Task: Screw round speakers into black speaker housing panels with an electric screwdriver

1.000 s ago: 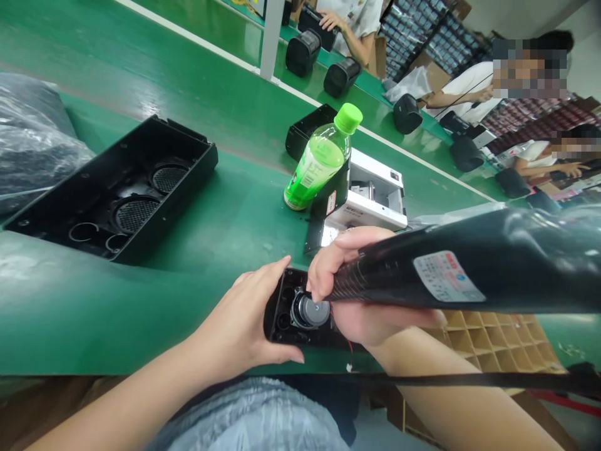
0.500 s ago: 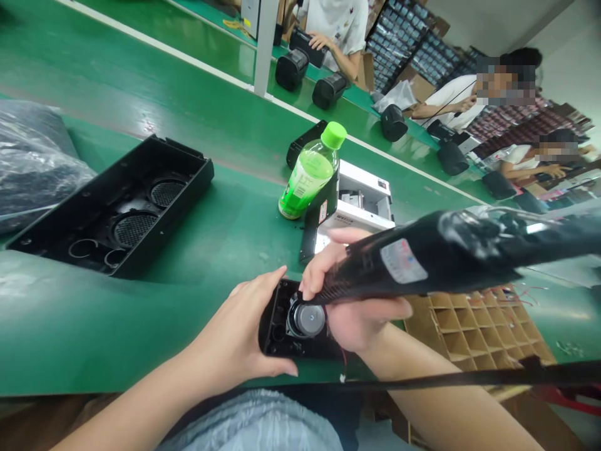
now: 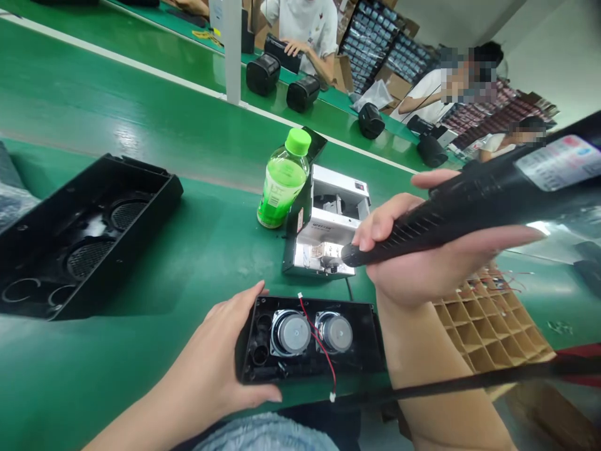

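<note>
My left hand (image 3: 225, 357) grips the left end of a black speaker housing (image 3: 366, 351) that lies at the near edge of the green bench. Two round speaker drivers (image 3: 310, 333) sit side by side in the housing, and a red wire (image 3: 320, 344) runs across them. My right hand (image 3: 422, 257) is closed around a black electric screwdriver (image 3: 474, 194), held above and behind the housing. The tool's tip points left at a white screw feeder box (image 3: 328, 232).
A green-capped bottle (image 3: 280, 181) stands behind the feeder. A larger empty black housing (image 3: 79, 238) lies at left. A cardboard grid tray (image 3: 488, 326) sits at right. Across the belt (image 3: 141, 119), other people handle black speakers (image 3: 282, 84).
My right hand has lifted the screwdriver off the speaker driver, up and back to the feeder box. Both drivers and the red wire have come into view.
</note>
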`<action>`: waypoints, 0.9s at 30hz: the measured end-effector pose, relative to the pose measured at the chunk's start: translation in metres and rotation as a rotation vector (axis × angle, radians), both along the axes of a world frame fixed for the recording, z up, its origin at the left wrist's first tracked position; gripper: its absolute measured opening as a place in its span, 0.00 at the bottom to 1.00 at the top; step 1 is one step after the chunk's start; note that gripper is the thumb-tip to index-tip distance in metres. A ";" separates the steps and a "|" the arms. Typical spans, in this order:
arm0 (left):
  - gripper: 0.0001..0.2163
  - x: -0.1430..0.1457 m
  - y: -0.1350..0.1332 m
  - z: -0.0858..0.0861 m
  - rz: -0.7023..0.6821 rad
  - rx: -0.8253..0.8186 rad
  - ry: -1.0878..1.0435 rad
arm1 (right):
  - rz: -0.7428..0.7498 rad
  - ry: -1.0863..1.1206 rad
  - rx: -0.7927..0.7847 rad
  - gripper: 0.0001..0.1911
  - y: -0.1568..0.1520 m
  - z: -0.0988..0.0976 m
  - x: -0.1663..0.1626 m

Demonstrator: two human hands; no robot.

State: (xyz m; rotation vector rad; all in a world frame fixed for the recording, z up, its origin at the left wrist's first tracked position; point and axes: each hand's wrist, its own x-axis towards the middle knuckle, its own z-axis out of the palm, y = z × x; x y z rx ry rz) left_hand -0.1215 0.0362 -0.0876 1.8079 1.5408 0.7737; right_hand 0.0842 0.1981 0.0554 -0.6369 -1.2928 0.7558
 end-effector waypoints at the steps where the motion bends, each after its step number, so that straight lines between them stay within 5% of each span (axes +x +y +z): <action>1: 0.65 0.000 0.000 0.000 -0.003 0.002 0.000 | -0.020 0.014 0.003 0.30 0.000 -0.002 -0.001; 16: 0.65 0.001 0.000 0.002 0.000 -0.017 -0.032 | -0.072 0.045 -0.035 0.32 0.007 -0.004 0.003; 21: 0.72 -0.007 0.000 0.005 -0.034 -0.025 -0.147 | -0.047 0.084 -0.053 0.33 0.002 -0.003 0.004; 23: 0.66 -0.008 0.002 0.011 -0.016 0.016 -0.185 | -0.016 0.106 -0.084 0.33 -0.007 0.002 0.007; 27: 0.35 0.003 0.008 0.033 0.048 0.279 -0.034 | 0.094 0.117 -0.145 0.31 -0.038 0.020 0.016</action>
